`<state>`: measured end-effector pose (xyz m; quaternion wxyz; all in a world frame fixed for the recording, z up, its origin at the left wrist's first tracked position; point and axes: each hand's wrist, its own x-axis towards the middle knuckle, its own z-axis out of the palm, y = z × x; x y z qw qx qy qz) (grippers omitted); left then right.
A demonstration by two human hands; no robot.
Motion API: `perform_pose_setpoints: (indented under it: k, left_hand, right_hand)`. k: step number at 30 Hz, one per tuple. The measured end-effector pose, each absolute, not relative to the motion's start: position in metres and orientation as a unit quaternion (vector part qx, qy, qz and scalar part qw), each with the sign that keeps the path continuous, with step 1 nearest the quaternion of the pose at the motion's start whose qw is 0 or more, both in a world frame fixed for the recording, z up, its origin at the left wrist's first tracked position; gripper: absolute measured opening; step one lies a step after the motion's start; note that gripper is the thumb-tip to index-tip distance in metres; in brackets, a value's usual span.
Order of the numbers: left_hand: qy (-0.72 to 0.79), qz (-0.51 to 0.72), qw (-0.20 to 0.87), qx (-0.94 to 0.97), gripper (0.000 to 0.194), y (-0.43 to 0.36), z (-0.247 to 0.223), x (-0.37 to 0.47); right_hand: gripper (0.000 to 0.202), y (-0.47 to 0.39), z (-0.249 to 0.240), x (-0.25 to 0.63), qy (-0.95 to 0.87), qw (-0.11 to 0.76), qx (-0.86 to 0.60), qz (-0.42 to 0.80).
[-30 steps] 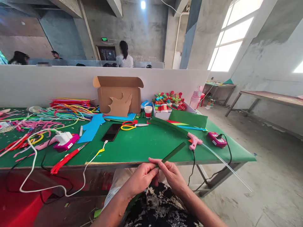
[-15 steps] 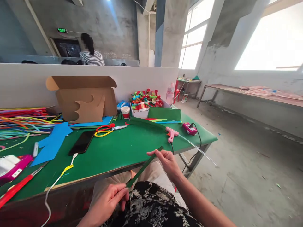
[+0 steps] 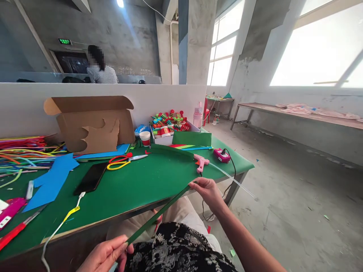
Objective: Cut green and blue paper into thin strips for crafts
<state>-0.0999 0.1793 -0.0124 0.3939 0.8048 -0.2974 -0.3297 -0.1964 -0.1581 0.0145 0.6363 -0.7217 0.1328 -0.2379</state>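
The two hands hold a narrow green strip (image 3: pixel 160 213) stretched between them over the lap, slanting from near left up to far right. The left hand (image 3: pixel 109 254), low at the near edge of the view, pinches its near end between thumb and curled fingers. The right hand (image 3: pixel 208 192), higher and farther off, pinches the far end between thumb and forefinger beside the counter's (image 3: pixel 138 189) near edge, its forearm reaching in from the near right. On the counter, a pink glue gun (image 3: pixel 202 163) lies just beyond the right hand; a black smartphone (image 3: pixel 90 178) and yellow-and-red-handled scissors (image 3: pixel 126 160) lie farther left.
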Motion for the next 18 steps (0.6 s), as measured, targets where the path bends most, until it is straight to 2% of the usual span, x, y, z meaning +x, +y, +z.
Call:
perform_pose_setpoints:
  k: [4,9,13,18]
  left_hand:
    - [-0.255,-0.277,0.404,0.834,0.060,0.185,0.005,-0.086]
    - [-0.216,-0.141,0.435,0.863,0.062,0.171,0.021,-0.042]
    - [-0.140,-0.013,0.465,0.874,0.056,0.160,0.013,0.013]
    - [-0.043,0.088,0.431,0.897,0.041,0.161,-0.003,0.043]
  right_hand:
    - [0.040,-0.165,0.020,-0.179,0.133,0.623,-0.739,-0.221]
    - [0.035,-0.172,0.022,-0.116,0.164,0.649,-0.722,-0.176]
    - [0.032,-0.173,0.014,-0.055,0.204,0.650,-0.709,-0.185]
    - [0.026,-0.164,0.002,-0.002,0.256,0.636,-0.705,-0.183]
